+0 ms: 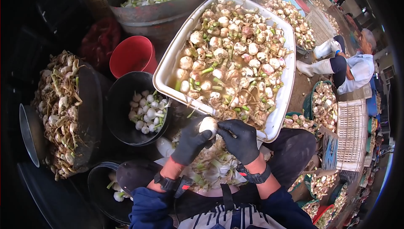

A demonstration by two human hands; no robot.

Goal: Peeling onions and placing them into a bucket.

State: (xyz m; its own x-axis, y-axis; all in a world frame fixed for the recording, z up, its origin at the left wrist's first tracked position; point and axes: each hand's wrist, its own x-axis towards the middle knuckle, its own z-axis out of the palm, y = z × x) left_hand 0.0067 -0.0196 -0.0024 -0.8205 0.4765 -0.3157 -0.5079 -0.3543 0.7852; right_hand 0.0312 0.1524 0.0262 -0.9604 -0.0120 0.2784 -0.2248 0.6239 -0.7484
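Observation:
My left hand [191,143], in a dark glove, is closed around a pale garlic bulb [208,126]. The gloved fingertips of my right hand [239,137] meet at the bulb's right side; whether they pinch a bit of skin cannot be made out. Just beyond both hands stands a white plastic tub [169,92] of unpeeled garlic bulbs [232,50] in brownish water, some with cut green stems. Beneath my hands, garlic peelings [217,169] are heaped between my knees.
Left of the tub, a black bucket [112,115] holds cleaned white bulbs, near a red bucket [131,55]. Heaped untrimmed garlic [63,109] stands far left. Behind is a large metal vat [151,16] of cleaned garlic. At right sit a person [353,65] and plastic crates [352,134].

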